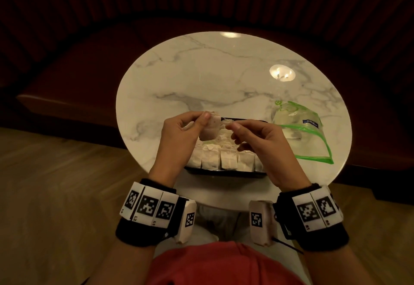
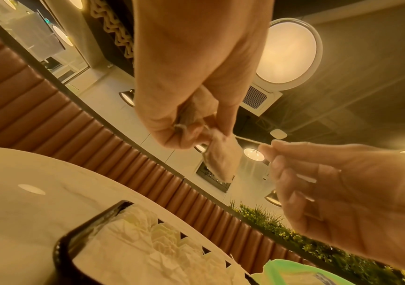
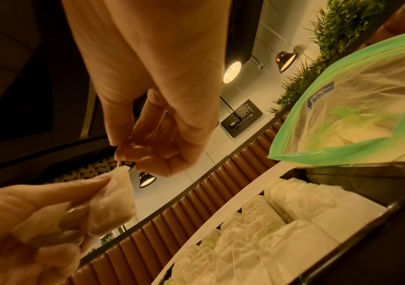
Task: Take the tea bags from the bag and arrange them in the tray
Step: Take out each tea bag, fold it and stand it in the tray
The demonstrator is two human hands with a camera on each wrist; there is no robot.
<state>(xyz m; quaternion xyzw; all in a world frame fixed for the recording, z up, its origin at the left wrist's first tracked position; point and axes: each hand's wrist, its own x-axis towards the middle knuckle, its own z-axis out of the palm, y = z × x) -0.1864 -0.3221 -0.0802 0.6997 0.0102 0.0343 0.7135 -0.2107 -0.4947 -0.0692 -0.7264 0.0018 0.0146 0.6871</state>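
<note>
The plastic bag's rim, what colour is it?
Green, on an otherwise clear bag; the rim shows best in the right wrist view.

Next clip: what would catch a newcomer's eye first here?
Both hands, raised over the black tray: the left hand grips a tea bag while the right hand pinches its string. Rows of tea bags already fill the tray, and the green-edged plastic bag lies open to its right on the marble table.
</note>
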